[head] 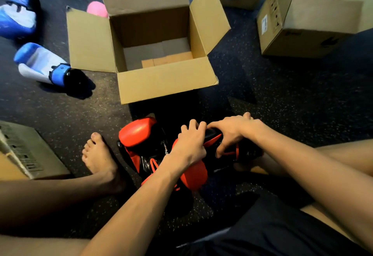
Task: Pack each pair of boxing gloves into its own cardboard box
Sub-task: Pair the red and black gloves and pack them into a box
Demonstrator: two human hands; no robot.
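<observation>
Head view: left hand (188,147) and right hand (232,134) grip the red gloves (137,132), fingers (186,129) curled. The open cardboard box (165,86) stands beyond.

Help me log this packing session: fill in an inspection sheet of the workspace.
Surface: dark speckled floor.
Job's things: open cardboard box, no gloves inside; red-and-black gloves in front of it; blue-and-white gloves on the floor to its left.
Clutter: pink rounded thing behind the box's left flap, mostly hidden.
Hands: left hand and right hand both grip the red-and-black gloves, fingers curled.
Cables: nothing seen.
Surroundings: closed boxes at right, another box at left, a bare foot.
</observation>
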